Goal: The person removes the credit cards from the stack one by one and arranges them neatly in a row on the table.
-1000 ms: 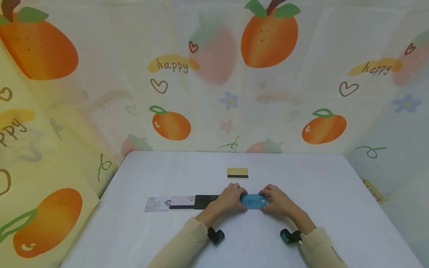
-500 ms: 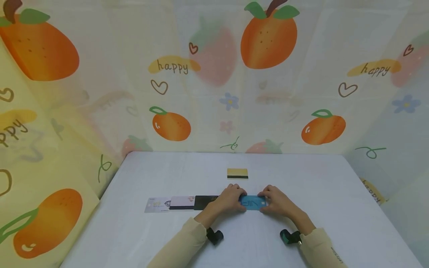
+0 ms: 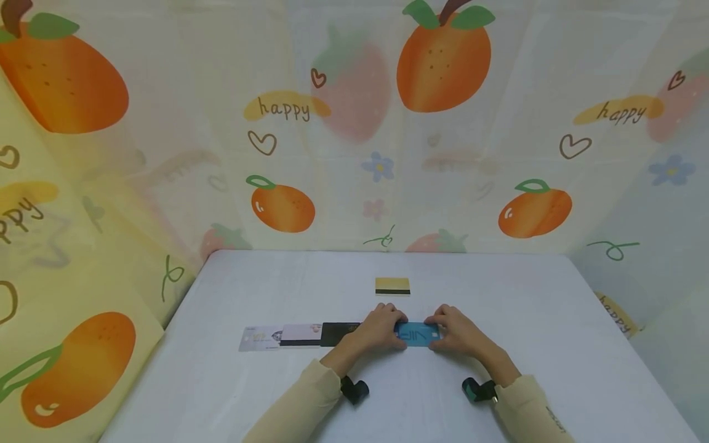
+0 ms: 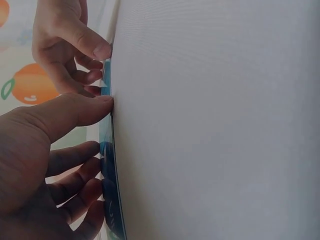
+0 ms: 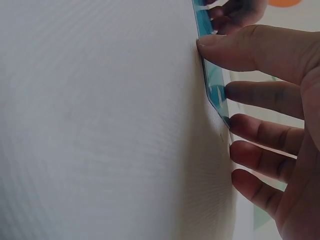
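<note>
A bright blue card with "VIP" lettering (image 3: 419, 335) lies flat on the white table between both hands. My left hand (image 3: 379, 327) holds its left end, thumb on the near edge and fingers at the far edge. My right hand (image 3: 455, 330) grips its right end by the same two edges. In the left wrist view a darker blue card (image 4: 112, 195) shows under the left fingers, mostly hidden in the head view. Leftward, a black card (image 3: 335, 335), a pale card with a dark stripe (image 3: 301, 333) and a silvery card (image 3: 257, 338) continue the row.
A gold card with a black stripe (image 3: 392, 285) lies by itself behind the hands. The white table (image 3: 221, 400) ends at a fruit-printed cloth (image 3: 343, 184) at the back and sides. A small dark camera sits on each wrist.
The bright blue card has slid slightly left, along with the right hand's fingertips. The left hand has barely shifted, and the other cards stay where they were.
</note>
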A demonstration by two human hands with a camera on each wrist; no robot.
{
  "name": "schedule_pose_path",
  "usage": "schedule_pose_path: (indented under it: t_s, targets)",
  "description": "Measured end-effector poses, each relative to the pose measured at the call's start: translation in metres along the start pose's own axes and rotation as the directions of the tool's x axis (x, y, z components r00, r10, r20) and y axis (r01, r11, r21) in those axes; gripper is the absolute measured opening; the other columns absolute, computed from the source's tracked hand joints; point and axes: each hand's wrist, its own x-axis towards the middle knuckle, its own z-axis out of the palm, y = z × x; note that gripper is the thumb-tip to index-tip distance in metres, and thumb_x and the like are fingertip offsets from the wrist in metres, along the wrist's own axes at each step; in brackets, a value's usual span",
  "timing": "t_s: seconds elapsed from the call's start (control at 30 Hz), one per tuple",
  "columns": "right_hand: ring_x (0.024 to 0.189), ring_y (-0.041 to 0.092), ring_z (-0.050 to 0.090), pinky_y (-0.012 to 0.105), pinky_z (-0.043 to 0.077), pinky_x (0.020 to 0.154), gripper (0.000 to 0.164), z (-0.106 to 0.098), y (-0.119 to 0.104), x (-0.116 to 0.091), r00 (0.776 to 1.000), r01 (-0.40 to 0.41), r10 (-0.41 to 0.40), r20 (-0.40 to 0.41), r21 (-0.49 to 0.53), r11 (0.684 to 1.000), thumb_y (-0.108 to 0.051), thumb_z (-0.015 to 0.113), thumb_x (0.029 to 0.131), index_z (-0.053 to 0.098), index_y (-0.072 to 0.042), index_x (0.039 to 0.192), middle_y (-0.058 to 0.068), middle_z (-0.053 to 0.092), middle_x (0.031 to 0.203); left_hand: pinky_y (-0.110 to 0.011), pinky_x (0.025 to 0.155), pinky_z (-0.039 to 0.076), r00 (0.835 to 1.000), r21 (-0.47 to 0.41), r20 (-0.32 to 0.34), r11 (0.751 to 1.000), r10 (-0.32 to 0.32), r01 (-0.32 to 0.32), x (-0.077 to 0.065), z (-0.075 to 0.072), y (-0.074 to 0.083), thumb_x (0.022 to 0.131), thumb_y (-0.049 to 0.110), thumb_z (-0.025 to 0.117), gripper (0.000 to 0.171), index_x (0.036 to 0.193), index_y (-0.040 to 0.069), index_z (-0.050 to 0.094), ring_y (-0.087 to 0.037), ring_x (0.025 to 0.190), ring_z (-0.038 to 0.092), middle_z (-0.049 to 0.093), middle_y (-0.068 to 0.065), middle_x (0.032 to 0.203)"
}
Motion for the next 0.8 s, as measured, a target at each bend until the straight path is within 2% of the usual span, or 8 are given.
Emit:
schedule_pose_path:
  t_s: [0.23,0.43,0.6,0.8]
  targets:
    - [0.093,0.016,0.048,0.035,0.044,0.083,0.045,0.001,0.002,0.000,1.000,-0.004,0.004,-0.005,0.022,1.000,-0.026,0.084,0.073,0.069,-0.012,0.113,0.001,0.055,0.102,-0.025,0.085,0.042,1.000,-0.008,0.015,1.000,0.000,0.000,-0.001,-0.002,0.000,0.078,0.036,0.079,0.051,0.123,0.016,0.065,-0.012,0.100,0.045,0.059,0.001,0.114]
    - [0.090,0.015,0.050,0.032,0.044,0.079,0.042,-0.003,0.005,0.004,1.000,-0.008,0.009,-0.015,0.093,0.996,-0.028,0.080,0.077,0.069,-0.008,0.112,0.002,0.059,0.103,-0.026,0.089,0.046,0.999,-0.072,0.041,0.997,0.004,-0.002,-0.001,-0.009,-0.005,0.079,0.039,0.079,0.055,0.126,0.015,0.063,-0.011,0.100,0.048,0.060,0.000,0.116]
    - [0.096,0.019,0.053,0.038,0.048,0.084,0.038,-0.009,0.003,0.010,0.998,-0.056,0.060,-0.022,0.142,0.988,-0.026,0.077,0.081,0.068,-0.009,0.115,0.003,0.060,0.105,-0.030,0.095,0.047,1.000,-0.085,0.003,0.996,0.000,0.000,0.004,-0.017,-0.016,0.081,0.038,0.076,0.052,0.125,0.014,0.063,-0.015,0.108,0.052,0.061,-0.002,0.118]
    - [0.102,0.024,0.056,0.045,0.050,0.090,0.033,-0.016,0.000,0.021,0.993,-0.066,0.082,-0.081,0.174,0.983,-0.023,0.072,0.086,0.067,-0.009,0.116,0.006,0.063,0.108,-0.038,0.099,0.046,0.997,-0.119,-0.035,0.991,-0.064,0.059,0.012,-0.027,-0.033,0.083,0.035,0.075,0.049,0.125,0.013,0.063,-0.021,0.115,0.051,0.059,-0.005,0.121]
